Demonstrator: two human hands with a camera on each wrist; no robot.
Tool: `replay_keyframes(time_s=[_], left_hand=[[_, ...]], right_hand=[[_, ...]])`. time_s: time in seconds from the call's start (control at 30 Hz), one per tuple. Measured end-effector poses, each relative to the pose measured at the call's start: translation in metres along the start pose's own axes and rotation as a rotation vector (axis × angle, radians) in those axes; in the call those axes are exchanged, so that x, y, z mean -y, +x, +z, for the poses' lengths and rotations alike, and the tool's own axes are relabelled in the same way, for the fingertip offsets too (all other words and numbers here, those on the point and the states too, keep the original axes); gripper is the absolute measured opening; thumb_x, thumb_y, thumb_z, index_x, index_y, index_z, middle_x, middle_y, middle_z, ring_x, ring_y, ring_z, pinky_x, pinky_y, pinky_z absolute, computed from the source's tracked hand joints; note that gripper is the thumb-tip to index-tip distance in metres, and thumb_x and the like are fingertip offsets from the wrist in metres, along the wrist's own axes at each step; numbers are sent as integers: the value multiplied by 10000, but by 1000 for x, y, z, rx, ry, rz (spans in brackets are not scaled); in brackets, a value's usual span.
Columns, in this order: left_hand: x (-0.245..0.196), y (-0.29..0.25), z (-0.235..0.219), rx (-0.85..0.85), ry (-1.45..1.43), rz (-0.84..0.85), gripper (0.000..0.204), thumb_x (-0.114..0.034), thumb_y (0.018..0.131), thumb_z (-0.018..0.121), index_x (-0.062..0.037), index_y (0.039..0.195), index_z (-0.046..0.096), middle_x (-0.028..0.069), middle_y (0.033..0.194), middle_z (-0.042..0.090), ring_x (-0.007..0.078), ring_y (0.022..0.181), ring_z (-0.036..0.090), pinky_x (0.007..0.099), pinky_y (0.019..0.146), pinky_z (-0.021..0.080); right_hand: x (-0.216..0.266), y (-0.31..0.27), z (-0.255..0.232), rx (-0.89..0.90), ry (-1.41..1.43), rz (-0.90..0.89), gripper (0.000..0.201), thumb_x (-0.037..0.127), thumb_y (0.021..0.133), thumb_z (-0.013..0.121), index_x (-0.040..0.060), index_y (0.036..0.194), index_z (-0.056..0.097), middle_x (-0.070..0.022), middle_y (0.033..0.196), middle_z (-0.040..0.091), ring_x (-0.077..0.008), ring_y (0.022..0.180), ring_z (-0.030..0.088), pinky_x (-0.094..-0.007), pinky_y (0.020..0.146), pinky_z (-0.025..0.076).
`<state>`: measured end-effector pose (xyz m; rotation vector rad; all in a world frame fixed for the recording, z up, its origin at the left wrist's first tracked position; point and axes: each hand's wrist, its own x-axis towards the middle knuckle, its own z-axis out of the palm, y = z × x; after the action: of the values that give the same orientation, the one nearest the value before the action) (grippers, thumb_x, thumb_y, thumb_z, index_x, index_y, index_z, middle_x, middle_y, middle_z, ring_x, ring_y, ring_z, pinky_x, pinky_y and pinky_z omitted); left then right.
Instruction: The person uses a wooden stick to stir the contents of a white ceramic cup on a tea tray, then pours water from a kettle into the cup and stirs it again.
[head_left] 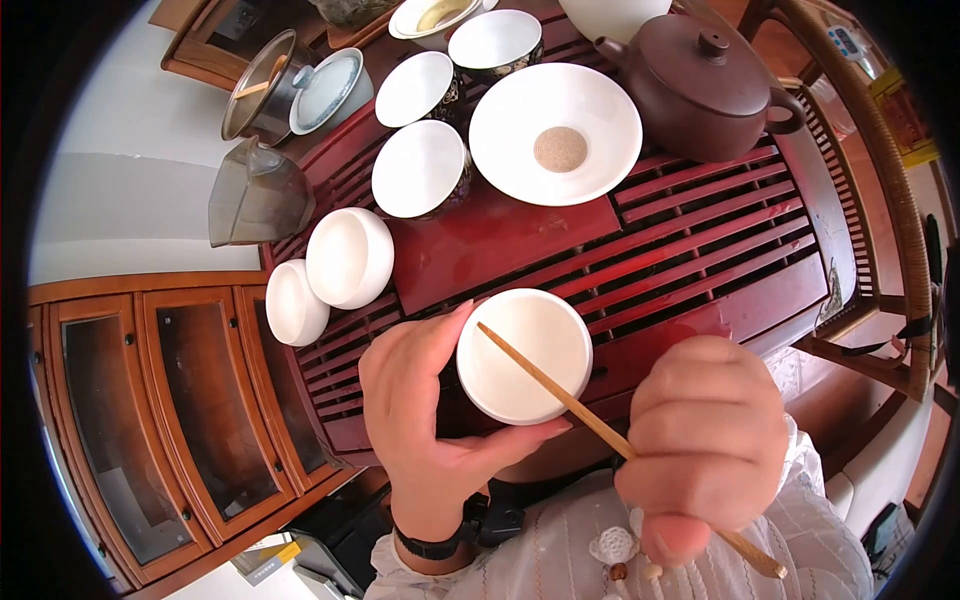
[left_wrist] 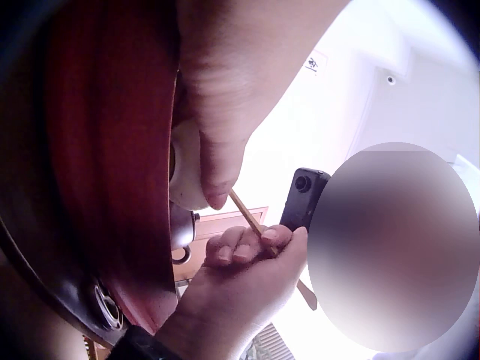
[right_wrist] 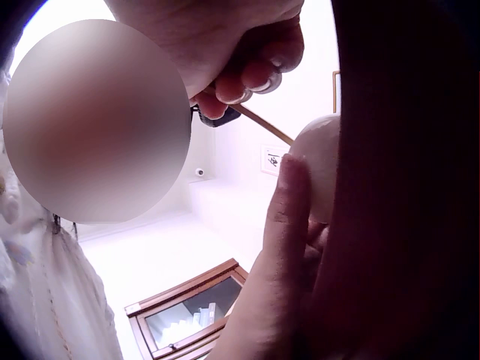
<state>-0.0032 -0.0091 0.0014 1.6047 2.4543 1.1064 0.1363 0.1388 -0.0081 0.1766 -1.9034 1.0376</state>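
Note:
In the head view my left hand (head_left: pixel 412 395) holds a small white cup (head_left: pixel 500 385), with thumb and fingers spread around its sides. The cup's mouth faces up toward the head camera, and its inside looks plain white. My right hand (head_left: pixel 708 440) grips a slim wooden stick (head_left: pixel 540 375) in curled fingers. One end of the stick reaches over the cup's mouth; the other sticks out below the hand. From the left wrist, the cup (left_wrist: pixel 189 169) shows beside the left thumb, and the stick's rear end looks flattened. The right wrist view shows the cup (right_wrist: pixel 319 161) from its outer side.
Behind the hands lies a dark red slatted tea tray (head_left: pixel 690 330). It bears two white cups (head_left: pixel 350 258), patterned cups (head_left: pixel 420 170), a wide white bowl (head_left: pixel 500 120) with a brown disc at its bottom, and a brown teapot (head_left: pixel 700 90). A glass pitcher (head_left: pixel 258 195) stands left.

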Motion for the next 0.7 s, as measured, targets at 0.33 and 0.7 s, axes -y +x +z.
replay_keyframes(time_s=[0.33, 0.7], left_hand=[[0, -1, 0, -3, 18, -3, 848, -362, 468, 932, -18, 1177, 620, 79, 1061, 660, 280, 957, 592, 407, 881, 434], [1, -2, 1, -13, 3, 0, 846, -372, 472, 932, -21, 1176, 619, 76, 1063, 661, 277, 964, 591, 403, 882, 436]], right_hand=[[1, 3, -4, 14, -13, -42, 427, 360, 1018, 429, 60, 741, 556, -15, 606, 492, -167, 467, 486, -275, 414, 345], [6, 8, -8, 9, -145, 40, 405, 345, 994, 470, 63, 713, 549, -13, 572, 480, -176, 442, 474, -287, 401, 330]])
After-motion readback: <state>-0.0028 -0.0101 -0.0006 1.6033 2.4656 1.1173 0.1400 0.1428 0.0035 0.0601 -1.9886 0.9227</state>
